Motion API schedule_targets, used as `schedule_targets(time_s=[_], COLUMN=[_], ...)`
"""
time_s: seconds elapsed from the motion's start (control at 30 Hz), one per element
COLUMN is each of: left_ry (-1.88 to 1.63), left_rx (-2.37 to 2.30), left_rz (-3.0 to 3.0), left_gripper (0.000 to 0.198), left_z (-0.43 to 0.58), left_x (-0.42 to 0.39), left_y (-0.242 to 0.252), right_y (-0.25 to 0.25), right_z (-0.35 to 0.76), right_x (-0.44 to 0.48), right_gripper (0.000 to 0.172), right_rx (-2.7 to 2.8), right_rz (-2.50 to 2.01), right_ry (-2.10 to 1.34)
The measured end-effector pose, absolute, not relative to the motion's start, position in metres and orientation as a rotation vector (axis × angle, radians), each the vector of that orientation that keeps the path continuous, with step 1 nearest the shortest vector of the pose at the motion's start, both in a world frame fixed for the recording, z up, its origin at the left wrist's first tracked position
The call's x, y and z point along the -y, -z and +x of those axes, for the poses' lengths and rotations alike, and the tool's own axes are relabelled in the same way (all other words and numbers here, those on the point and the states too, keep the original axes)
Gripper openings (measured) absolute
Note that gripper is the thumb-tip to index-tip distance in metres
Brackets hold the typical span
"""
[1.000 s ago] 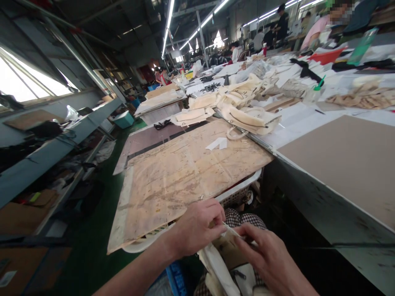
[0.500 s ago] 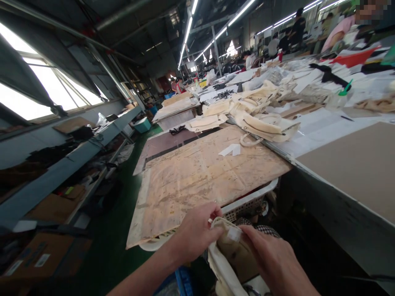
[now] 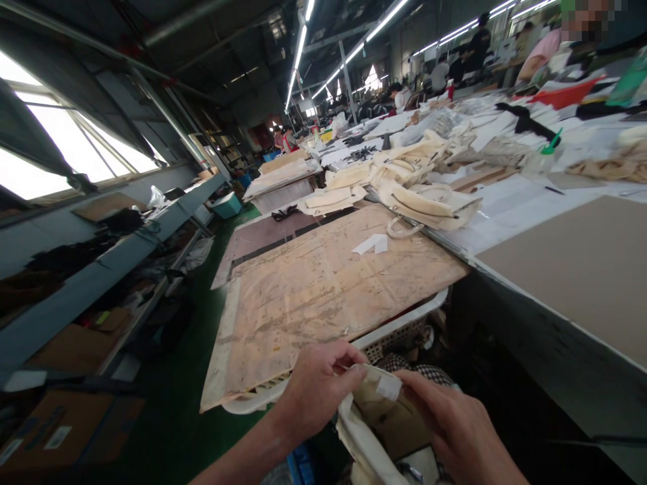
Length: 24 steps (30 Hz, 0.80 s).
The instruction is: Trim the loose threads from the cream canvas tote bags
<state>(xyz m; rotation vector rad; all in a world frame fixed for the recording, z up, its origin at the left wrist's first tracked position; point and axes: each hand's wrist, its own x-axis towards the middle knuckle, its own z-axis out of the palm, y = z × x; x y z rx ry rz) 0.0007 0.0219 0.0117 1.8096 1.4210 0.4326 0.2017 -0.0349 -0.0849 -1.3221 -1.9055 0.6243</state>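
A cream fabric piece (image 3: pixel 371 438), perhaps a bag, hangs open over my lap at the bottom of the view. A small white patch (image 3: pixel 389 386) shows at its upper edge. My left hand (image 3: pixel 323 380) pinches the edge left of the patch between thumb and fingers. On the other side my right hand (image 3: pixel 449 411) grips the same edge, thumb hidden behind the fabric and fingers close to the patch. Something metallic glints low inside the piece, too small to make out.
A worn board (image 3: pixel 323 276) rests on a white plastic basket (image 3: pixel 407 323) ahead of me. Two white strips (image 3: pixel 371 244) lie on it. More cream pieces (image 3: pixel 429 199) are heaped on the long table (image 3: pixel 566 269) at right. A cardboard box (image 3: pixel 65 424) stands at lower left.
The view has shifted slightly, so the surroundings sit a little further left. My left fingers have curled in closer over the fabric edge; both hands still hold the piece.
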Motion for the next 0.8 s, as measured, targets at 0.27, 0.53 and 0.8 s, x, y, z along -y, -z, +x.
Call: schedule_targets(time_s=[0.27,0.53,0.8], left_ry=[-0.528,-0.483,-0.507], left_rx=[-1.37,-1.333,-1.751], left_rz=[1.426,1.592,1.85], left_gripper=[0.007,0.01,0.009], left_z=[0.0,0.0,-0.003], left_x=[-0.017,-0.009,0.021], left_y=[-0.007,-0.015,-0.007], right_y=[0.057,0.041,0.057], right_z=[0.217,0.185,0.174], right_x=[0.03,0.01,0.012], right_gripper=[0.026,0.029,0.029], right_rx=[1.962,2.165,2.139], right_rz=[-1.245,-1.13,-1.206], right_ry=[-0.991,-0.821,-0.702])
